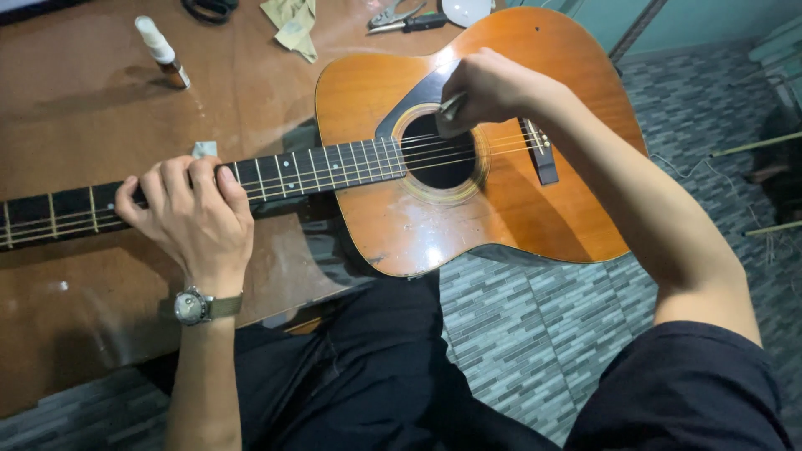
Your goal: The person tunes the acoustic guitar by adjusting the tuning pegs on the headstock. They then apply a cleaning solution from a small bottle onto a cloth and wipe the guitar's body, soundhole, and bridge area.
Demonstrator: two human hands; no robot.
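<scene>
An orange-brown acoustic guitar [468,225] lies flat, its body hanging over the edge of a brown table [75,117] and above my lap. Its dark neck [317,167] runs left across the table. My left hand [188,217], with a wristwatch on that wrist, wraps over the neck with fingers curled on the strings. My right hand [493,88] hovers above the sound hole [441,154], closed on a small pale grey cloth [451,113] that touches the strings near the hole's upper edge.
At the table's far side are a small bottle with a white cap [163,52], a crumpled yellowish rag [292,23], pliers [405,17] and a white round object [465,8]. A small white scrap [204,149] lies beside the neck. Grey patterned floor tiles [518,334] spread below.
</scene>
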